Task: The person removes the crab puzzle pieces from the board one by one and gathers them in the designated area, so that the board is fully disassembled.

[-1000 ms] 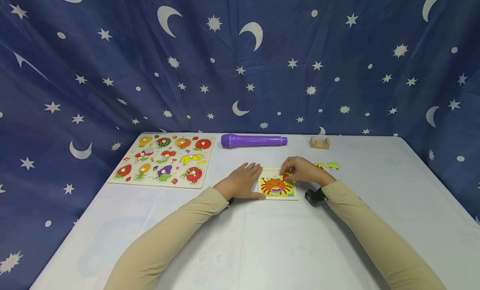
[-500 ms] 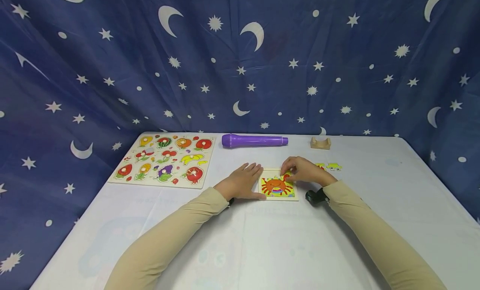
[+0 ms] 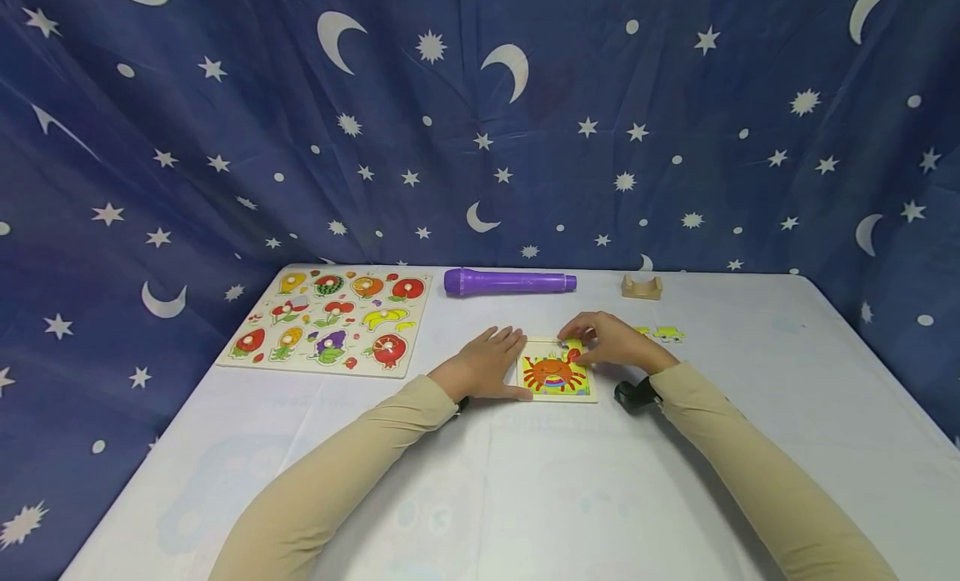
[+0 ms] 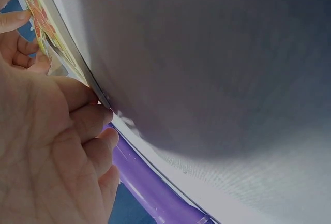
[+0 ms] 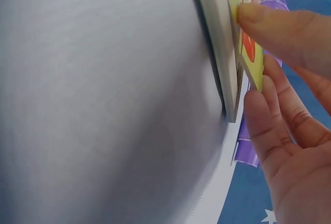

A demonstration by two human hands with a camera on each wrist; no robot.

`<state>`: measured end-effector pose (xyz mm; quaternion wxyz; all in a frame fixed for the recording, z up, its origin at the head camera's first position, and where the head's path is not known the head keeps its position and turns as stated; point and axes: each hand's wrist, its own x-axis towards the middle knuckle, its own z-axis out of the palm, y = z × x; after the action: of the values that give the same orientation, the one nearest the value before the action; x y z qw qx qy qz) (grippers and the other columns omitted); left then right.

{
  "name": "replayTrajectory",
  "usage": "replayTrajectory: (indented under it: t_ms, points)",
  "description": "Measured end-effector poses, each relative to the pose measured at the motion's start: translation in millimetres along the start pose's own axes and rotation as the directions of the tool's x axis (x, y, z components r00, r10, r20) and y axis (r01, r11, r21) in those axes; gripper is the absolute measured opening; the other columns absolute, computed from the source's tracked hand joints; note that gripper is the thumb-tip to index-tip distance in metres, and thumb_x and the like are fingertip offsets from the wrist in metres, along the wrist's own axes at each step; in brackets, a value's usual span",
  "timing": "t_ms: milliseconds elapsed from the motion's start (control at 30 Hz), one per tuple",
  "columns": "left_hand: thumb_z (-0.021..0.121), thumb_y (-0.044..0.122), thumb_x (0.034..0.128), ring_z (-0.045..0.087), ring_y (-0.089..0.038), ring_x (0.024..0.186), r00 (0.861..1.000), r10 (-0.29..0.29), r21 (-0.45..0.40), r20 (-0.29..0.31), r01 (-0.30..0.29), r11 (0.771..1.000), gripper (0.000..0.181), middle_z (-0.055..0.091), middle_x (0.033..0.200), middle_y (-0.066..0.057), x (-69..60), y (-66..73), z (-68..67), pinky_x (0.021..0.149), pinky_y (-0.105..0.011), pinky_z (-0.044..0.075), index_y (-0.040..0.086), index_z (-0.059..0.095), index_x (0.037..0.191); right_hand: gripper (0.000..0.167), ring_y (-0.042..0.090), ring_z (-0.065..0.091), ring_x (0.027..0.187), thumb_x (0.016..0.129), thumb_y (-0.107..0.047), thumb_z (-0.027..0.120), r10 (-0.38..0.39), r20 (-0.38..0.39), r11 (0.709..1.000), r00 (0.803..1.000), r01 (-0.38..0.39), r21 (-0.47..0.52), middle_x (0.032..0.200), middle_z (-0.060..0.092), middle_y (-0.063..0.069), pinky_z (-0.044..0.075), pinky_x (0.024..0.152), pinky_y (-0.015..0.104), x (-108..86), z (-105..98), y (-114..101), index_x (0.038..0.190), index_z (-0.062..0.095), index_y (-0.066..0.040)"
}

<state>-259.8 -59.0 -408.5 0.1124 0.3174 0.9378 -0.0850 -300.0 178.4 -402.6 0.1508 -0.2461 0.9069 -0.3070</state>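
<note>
A small square crab jigsaw puzzle (image 3: pixel 551 374) in a pale wooden frame lies on the table in the head view. My left hand (image 3: pixel 483 366) rests along its left side, fingers spread, thumb at the lower left corner; in the left wrist view its fingertips touch the frame's edge. At the upper right corner, my right hand (image 3: pixel 611 345) pinches a yellow jigsaw piece (image 5: pixel 252 61) with a red claw on it. That piece tilts up from the frame in the right wrist view. Two or so loose yellow pieces (image 3: pixel 667 334) lie beyond the right hand, one partly hidden by it.
A wooden fruit peg board (image 3: pixel 367 366) lies at the back left. A purple microphone-shaped tube (image 3: pixel 510 282) is near the back edge, with a small notched wooden block (image 3: pixel 641 288) to its right. White cloth (image 3: pixel 547 489) covers the table; a starry blue curtain (image 3: pixel 480 189) hangs behind.
My right fingers have shifted slightly with the pinched piece, and a small grey gap now shows at the puzzle's top edge. The left hand stays in place.
</note>
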Motion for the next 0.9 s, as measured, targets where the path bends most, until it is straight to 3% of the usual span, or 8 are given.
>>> replayTrajectory:
  t_ms: [633, 900]
  points:
    - [0.042, 0.072, 0.0837, 0.017, -0.022, 0.147, 1.000, 0.006, 0.005, 0.003, -0.006, 1.000, 0.096, 0.017, 0.158, -0.006, -0.9, 0.7, -0.9, 0.122, -0.037, 0.012, 0.009, 0.017, 0.151, 0.039, 0.022, 0.060, 0.095, 0.074, -0.005, 0.078, 0.040, -0.002, 0.998, 0.999, -0.040, -0.041, 0.109, 0.064, 0.014, 0.052, 0.092, 0.042, -1.1, -0.6, 2.1, 0.111, 0.068, -0.002]
    - [0.041, 0.072, 0.0842, 0.017, -0.022, 0.147, 1.000, 0.005, 0.005, 0.004, -0.005, 1.000, 0.096, 0.017, 0.158, -0.007, -0.9, 0.4, -1.1, 0.121, -0.036, 0.012, 0.008, 0.016, 0.151, 0.038, 0.020, 0.060, 0.092, 0.072, -0.004, 0.079, 0.070, -0.045, 0.996, 0.997, -0.072, -0.059, 0.108, 0.064, 0.012, 0.053, 0.090, 0.040, -1.3, 0.0, -0.3, 0.109, 0.069, -0.003]
